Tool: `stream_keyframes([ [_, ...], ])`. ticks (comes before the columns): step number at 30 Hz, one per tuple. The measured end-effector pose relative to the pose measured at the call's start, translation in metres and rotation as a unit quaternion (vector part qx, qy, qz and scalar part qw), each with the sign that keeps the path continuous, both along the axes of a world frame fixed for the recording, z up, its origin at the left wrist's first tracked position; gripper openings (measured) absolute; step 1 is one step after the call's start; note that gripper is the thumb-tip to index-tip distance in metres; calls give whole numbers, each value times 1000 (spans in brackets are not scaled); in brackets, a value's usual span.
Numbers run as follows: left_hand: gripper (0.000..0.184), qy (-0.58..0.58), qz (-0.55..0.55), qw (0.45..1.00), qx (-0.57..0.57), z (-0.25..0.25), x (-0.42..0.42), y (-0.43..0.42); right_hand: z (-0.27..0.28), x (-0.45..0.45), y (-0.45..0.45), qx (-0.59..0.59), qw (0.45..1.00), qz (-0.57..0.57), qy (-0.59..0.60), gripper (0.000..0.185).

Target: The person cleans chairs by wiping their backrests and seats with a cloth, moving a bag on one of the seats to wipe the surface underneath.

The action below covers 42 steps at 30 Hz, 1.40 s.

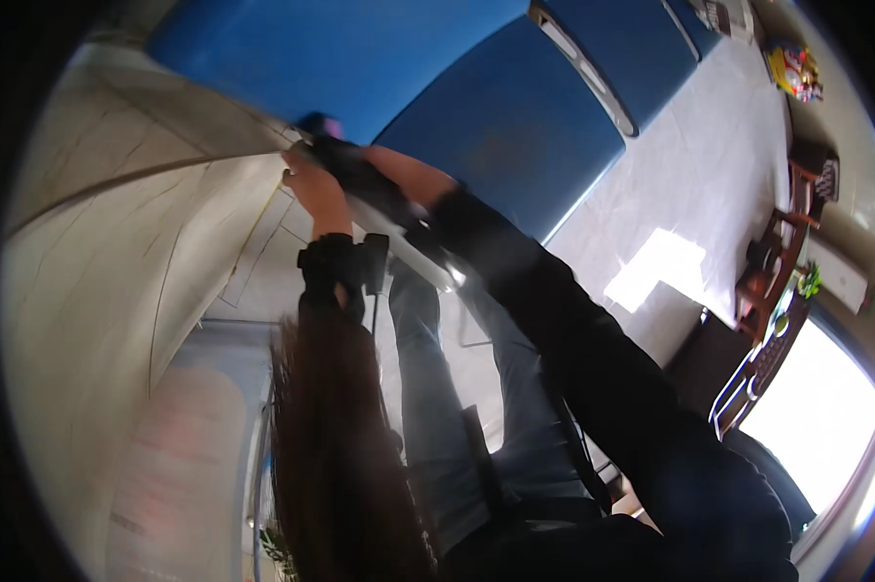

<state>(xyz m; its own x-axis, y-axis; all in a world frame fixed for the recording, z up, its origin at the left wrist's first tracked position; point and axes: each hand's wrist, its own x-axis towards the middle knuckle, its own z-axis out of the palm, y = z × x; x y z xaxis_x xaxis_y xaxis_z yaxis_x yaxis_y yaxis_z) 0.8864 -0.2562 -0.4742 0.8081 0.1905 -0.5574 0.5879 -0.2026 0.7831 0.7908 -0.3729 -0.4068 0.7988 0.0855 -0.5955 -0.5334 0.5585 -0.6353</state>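
Observation:
My left hand [317,194] is raised in the middle of the view, a black device strapped to its wrist. Its fingers look curled beside the tip of a thin brown edge on a cream panel [117,252]; what they hold, if anything, I cannot make out. My right hand [404,172] reaches across from the right, and its fingers are hidden. A long dark object [369,181], blurred and pinkish at its far end, lies between both hands, close to the right one. I cannot tell its kind. Just beyond is a large blue panel [340,58].
A second blue panel [515,126] with a pale handle [588,73] stands ahead. Sunlight falls on the pale floor [641,209]. Wooden chairs [772,262], a small green plant [809,280] and a bright window [825,417] are on the right. A translucent sheet [180,466] is at lower left.

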Motion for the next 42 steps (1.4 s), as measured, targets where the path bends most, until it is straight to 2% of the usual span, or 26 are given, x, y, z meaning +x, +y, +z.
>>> stream_keyframes([
  [3, 65, -98, -39, 987, 122, 17, -13, -10, -70, 0, 2, -68, 991, 76, -83, 33],
  [5, 64, -89, -22, 979, 181, 25, -13, -16, -64, -68, -20, -294, 901, 66, -312, 36],
  [6, 65, -98, -54, 986, 126, 2, -7, -3, -57, -90, -26, -172, 965, 136, -142, 34],
  [7, 65, -100, -26, 988, 110, 3, -10, -6, -49, -109, -29, -36, 979, 200, 33, 33],
  [9, 64, -89, 10, 992, 91, 17, -9, -17, -24, -140, -43, -96, 952, 291, 26, 30],
  [13, 64, -76, -26, 988, 131, 48, -18, -26, -20, -127, -44, -173, 924, 126, -316, 26],
  [14, 65, -52, 0, 996, 74, 41, -14, -25, -26, -119, -39, -123, 961, 115, -221, 28],
  [15, 65, -27, 28, 999, 19, 36, -10, -23, -20, -92, -34, -178, 964, 117, -159, 29],
  [16, 65, -46, 13, 998, 31, 33, -9, -22, -35, -74, -24, -163, 974, 65, -144, 28],
  [17, 66, -65, -3, 997, 45, 31, -11, -18, -49, -52, -13, -297, 930, 26, -215, 23],
  [18, 66, -80, -23, 995, 60, 30, -14, -14, -49, -22, -1, -124, 986, -42, -100, 24],
  [19, 68, -67, -15, 997, 24, 21, -10, -8, -47, -4, 6, 59, 992, -107, 18, 27],
  [22, 71, -130, -23, 991, -24, -9, -7, 10, -43, -25, -3, -157, 980, 49, -116, 27],
  [23, 71, -32, 28, 999, -34, 18, -5, -11, -53, -45, -5, -191, 973, 131, 10, 37],
  [24, 69, -30, 10, 999, -28, -1, 1, 1, -44, -84, -5, -178, 979, 98, 6, 42],
  [25, 69, -34, 22, 999, -7, 10, -2, -11, -52, -124, 5, -255, 964, 75, -10, 42],
  [26, 69, -40, 36, 998, 15, 23, -8, -20, -21, -153, -4, -234, 969, 73, 26, 39],
  [28, 69, -36, 35, 998, 27, 34, -9, -28, 7, -208, 8, -419, 906, 34, 44, 38],
  [31, 70, -18, 33, 999, 23, 40, -11, -30, -4, -245, 31, -427, 897, -92, 72, 38],
  [33, 71, -14, 45, 998, 32, 36, -10, -30, -35, -255, 45, -143, 946, -216, 193, 33],
  [34, 71, -12, 51, 998, 37, 36, -10, -31, -54, -259, 55, 9, 932, -271, 243, 30],
  [35, 71, -11, 45, 998, 36, 38, -11, -31, -72, -259, 72, 169, 861, -397, 268, 32],
  [37, 71, -4, 36, 998, 44, 37, -11, -29, -116, -277, 107, -82, 947, -195, 241, 36],
  [39, 71, -12, 35, 998, 58, 40, -15, -35, -152, -283, 128, -328, 925, 32, 190, 40],
  [41, 70, -5, 30, 997, 69, 39, -15, -34, -92, -227, 76, -290, 933, -174, 121, 23],
  [42, 69, -4, 27, 997, 77, 38, -14, -33, -115, -220, 62, -268, 939, -205, 60, 22],
])
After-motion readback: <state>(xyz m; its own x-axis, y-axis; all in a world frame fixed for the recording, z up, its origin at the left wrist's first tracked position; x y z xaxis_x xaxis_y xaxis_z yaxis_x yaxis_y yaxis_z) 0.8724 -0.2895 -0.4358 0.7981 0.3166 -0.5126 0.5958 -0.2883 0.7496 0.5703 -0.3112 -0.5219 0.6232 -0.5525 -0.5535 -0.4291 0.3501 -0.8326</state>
